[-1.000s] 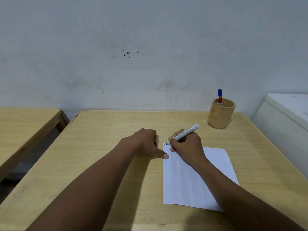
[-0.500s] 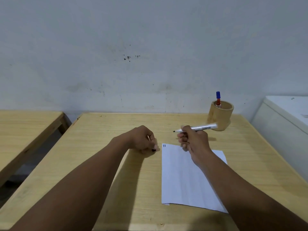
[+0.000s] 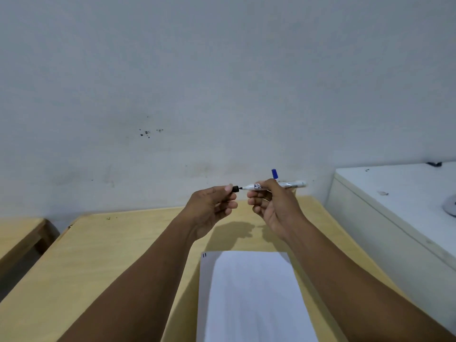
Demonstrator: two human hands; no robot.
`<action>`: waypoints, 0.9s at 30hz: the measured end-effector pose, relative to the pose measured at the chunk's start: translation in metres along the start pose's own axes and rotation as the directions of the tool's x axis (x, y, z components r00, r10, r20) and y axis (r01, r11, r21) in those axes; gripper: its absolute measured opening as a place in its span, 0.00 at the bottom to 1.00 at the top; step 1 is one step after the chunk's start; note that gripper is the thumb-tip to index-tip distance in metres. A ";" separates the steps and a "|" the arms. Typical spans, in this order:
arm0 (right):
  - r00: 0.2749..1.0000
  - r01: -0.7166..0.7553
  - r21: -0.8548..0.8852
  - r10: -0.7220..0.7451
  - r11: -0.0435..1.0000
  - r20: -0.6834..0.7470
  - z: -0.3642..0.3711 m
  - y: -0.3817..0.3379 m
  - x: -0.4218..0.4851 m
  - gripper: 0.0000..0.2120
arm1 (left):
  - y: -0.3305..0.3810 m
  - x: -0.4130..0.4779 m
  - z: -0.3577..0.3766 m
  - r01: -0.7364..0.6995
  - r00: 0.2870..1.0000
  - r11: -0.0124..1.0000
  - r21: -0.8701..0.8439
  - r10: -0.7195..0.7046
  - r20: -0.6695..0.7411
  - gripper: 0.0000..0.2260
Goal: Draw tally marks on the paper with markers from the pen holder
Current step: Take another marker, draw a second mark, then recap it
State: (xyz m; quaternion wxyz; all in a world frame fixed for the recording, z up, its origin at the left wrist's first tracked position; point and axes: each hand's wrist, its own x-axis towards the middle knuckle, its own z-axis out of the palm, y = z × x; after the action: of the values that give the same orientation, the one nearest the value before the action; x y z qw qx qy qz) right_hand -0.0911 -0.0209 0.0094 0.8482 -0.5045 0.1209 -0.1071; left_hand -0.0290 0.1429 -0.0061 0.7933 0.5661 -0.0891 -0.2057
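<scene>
My right hand (image 3: 274, 208) holds a white marker (image 3: 288, 185) level in the air, its black tip pointing left. My left hand (image 3: 212, 206) pinches the black cap (image 3: 235, 189) just off that tip, a small gap between them. Both hands are raised above the far part of the wooden table (image 3: 103, 257). The white paper (image 3: 251, 297) lies flat below them, with two short dark tally marks (image 3: 204, 255) at its top left corner. A blue marker cap (image 3: 274, 174) pokes up behind my right hand; the pen holder itself is hidden by that hand.
A white cabinet top (image 3: 399, 193) stands close on the right of the table. A second wooden table (image 3: 17, 233) sits to the left across a gap. A grey wall runs behind.
Both hands have lifted off the paper and come together in the air. The marker has turned level, and the cap in my left hand is now at its tip. A second tally mark has appeared.
</scene>
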 end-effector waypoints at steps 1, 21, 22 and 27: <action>1.000 0.012 0.002 -0.012 1.000 0.001 -0.003 -0.001 0.002 0.06 | -0.001 0.003 0.006 -0.002 1.000 1.000 0.002 0.002 0.002 0.05; 0.999 0.024 -0.083 -0.021 0.996 0.042 -0.029 0.000 0.036 0.09 | -0.005 0.044 0.032 -0.106 0.992 0.958 0.266 0.121 -0.043 0.09; 0.999 -0.001 -0.106 0.006 0.994 0.039 -0.028 -0.002 0.037 0.10 | -0.002 0.045 0.032 -0.114 0.991 0.948 0.298 0.131 -0.038 0.09; 0.981 -0.182 -0.331 0.192 0.926 -0.001 -0.037 -0.024 0.045 0.27 | 0.007 0.050 0.041 -0.212 0.967 0.879 0.428 0.252 -0.038 0.06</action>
State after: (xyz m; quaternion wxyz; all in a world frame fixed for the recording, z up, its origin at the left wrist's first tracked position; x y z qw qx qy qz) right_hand -0.0612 -0.0770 0.0093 0.7601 -0.6268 0.1713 0.0037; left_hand 0.0023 0.0879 0.0095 0.6748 0.7177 -0.1615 -0.0588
